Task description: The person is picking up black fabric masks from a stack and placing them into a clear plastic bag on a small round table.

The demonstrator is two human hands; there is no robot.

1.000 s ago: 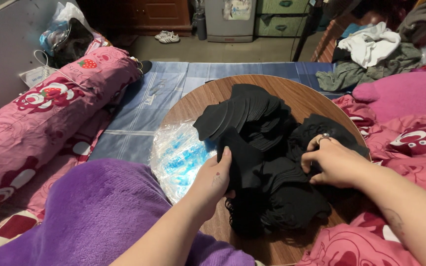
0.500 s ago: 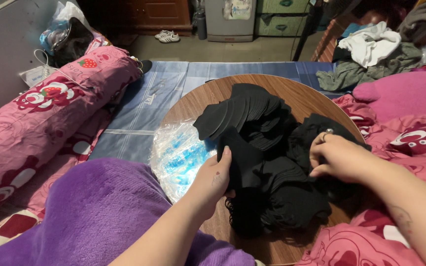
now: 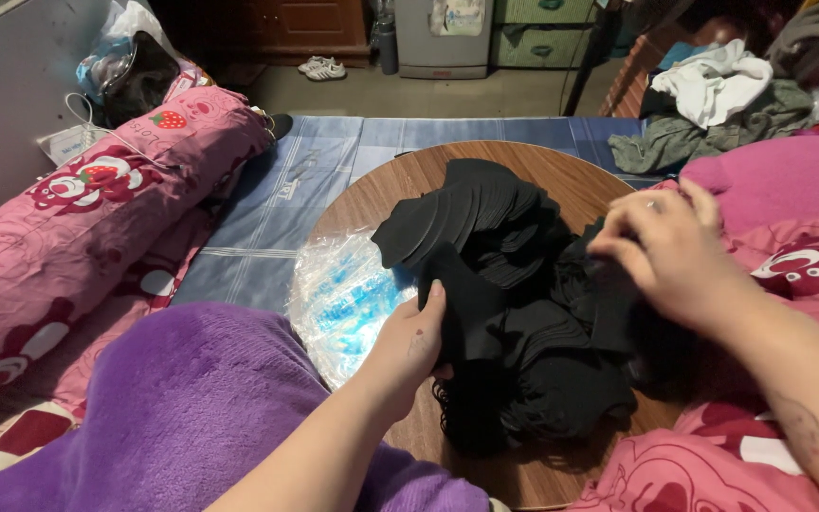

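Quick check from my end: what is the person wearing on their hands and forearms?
Both forearms are bare, with no sleeves in view and no gloves. The right hand wears a thin ring on one finger. The left hand shows no ring, watch or band. No wrist straps or cables show on either arm.

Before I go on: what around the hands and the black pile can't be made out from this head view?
- Right hand: fingertips buried in the black fabric pieces; its grip can't be told.
- Left hand: palm side hidden.
- Fabric pieces: black on black; count and single shapes unreadable.
- Round wooden table: near edge hidden by the purple blanket.
- Clear plastic bag: contents blurred by glare.
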